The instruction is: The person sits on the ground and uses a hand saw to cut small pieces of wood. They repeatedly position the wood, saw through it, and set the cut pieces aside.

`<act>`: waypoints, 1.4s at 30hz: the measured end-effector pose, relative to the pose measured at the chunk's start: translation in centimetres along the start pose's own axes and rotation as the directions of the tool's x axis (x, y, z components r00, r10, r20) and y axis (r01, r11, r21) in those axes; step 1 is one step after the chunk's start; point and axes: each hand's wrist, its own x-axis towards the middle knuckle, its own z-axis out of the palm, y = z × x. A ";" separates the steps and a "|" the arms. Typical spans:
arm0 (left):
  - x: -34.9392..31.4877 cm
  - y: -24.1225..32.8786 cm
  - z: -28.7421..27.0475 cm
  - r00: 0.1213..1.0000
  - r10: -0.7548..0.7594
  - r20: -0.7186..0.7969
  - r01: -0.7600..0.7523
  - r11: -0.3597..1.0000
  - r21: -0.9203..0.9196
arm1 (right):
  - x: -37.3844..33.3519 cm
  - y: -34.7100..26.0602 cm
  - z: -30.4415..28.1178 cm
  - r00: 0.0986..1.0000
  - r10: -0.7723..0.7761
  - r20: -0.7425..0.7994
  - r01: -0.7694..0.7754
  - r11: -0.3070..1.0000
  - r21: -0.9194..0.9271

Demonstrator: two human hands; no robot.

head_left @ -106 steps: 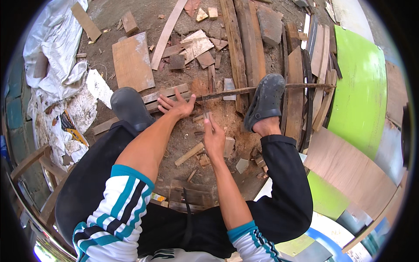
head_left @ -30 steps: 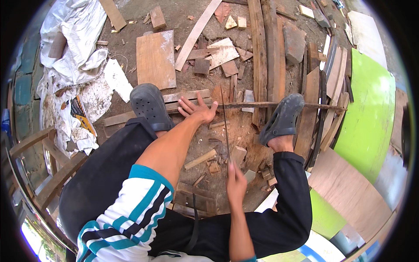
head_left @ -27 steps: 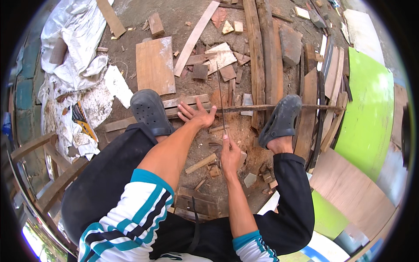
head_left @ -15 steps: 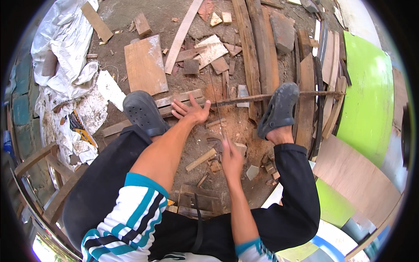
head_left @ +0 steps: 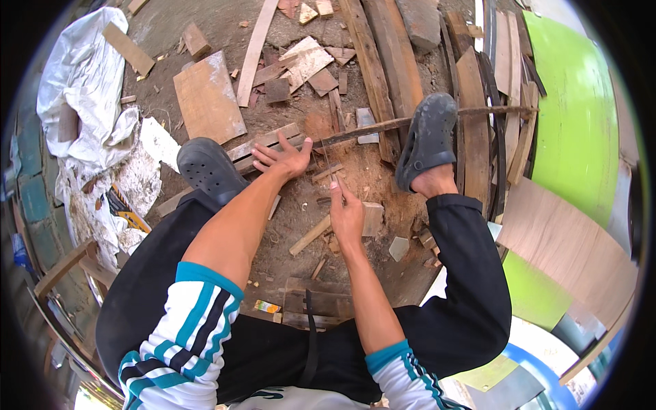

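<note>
My left hand (head_left: 285, 161) presses down with fingers spread on a long, thin dark wood strip (head_left: 379, 127) and the pale wood piece (head_left: 263, 141) beside it. The strip runs right, passing under my right clog (head_left: 432, 133). My right hand (head_left: 348, 220) is closed on a thin saw (head_left: 325, 158), seen nearly edge-on; its handle is hidden in the fingers. The blade meets the strip just right of my left hand. My left clog (head_left: 210, 169) stands by the strip's left end. Reddish dust lies on the ground around the blade.
Long planks (head_left: 389, 55) lie beyond the strip, with several boards stacked at right beside a green sheet (head_left: 574, 116). Offcuts and a square board (head_left: 208, 96) are scattered ahead. A white sack (head_left: 85, 89) lies at left. A wood block (head_left: 372, 219) sits beside my right hand.
My right hand has moved forward, nearer the strip, with the saw. My left hand keeps its place on the wood. The whole view has shifted slightly.
</note>
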 end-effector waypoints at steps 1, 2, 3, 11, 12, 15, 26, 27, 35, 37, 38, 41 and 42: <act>0.0 -0.1 0.1 1.000 -0.005 -0.005 0.005 1.000 -0.002 | 0.4 -0.2 0.0 1.000 0.007 0.017 -0.007 1.000 0.003; 0.0 -0.2 0.1 1.000 -0.010 -0.010 0.010 1.000 -0.003 | -0.6 1.1 -0.2 0.996 -0.086 -0.014 0.086 0.996 0.026; 0.2 -0.7 0.1 1.000 -0.021 -0.015 0.021 1.000 0.000 | -1.9 2.4 -0.3 0.984 -0.174 -0.042 0.176 0.983 0.049; -0.1 -0.3 0.1 1.000 -0.006 0.007 0.006 1.000 0.030 | -5.8 3.5 -3.0 0.997 -0.063 -0.035 0.066 0.993 0.094; 0.1 -0.5 0.0 1.000 -0.004 0.001 0.004 0.999 0.034 | -1.5 2.1 -1.0 0.999 -0.051 -0.010 0.052 0.990 0.135; 0.0 -0.5 0.4 1.000 -0.001 -0.028 0.002 0.999 0.037 | -0.3 -1.0 -0.3 0.997 -0.050 -0.051 0.053 0.996 0.076; 0.6 -0.5 0.4 0.999 -0.019 -0.045 0.021 0.999 0.034 | -2.0 1.6 -1.4 0.998 -0.058 -0.024 0.061 0.983 0.172; 0.5 -0.4 0.3 0.999 -0.010 -0.045 0.012 0.999 0.033 | -0.5 0.7 -1.0 0.999 -0.045 -0.001 0.045 0.985 0.165; 0.8 -0.8 0.1 0.999 -0.015 -0.037 0.016 0.999 0.032 | -12.2 6.6 -5.2 0.998 -0.010 -0.055 0.015 0.995 0.096; 0.6 -1.0 0.2 1.000 -0.016 -0.020 0.017 0.999 0.041 | -8.6 5.3 -4.6 0.998 -0.033 -0.045 0.037 0.994 0.102; 0.9 -1.1 0.3 0.999 -0.026 -0.035 0.026 0.999 0.023 | -4.6 4.7 -3.4 0.998 -0.047 -0.030 0.050 0.992 0.116; 0.5 -0.2 0.8 0.999 -0.006 -0.045 0.007 1.000 0.022 | -1.3 6.9 -1.2 0.986 -0.139 -0.092 0.152 0.976 0.154; 0.9 -0.4 1.1 0.996 -0.020 -0.087 0.022 1.000 0.022 | -0.8 6.8 -0.8 0.973 -0.205 -0.104 0.221 0.960 0.173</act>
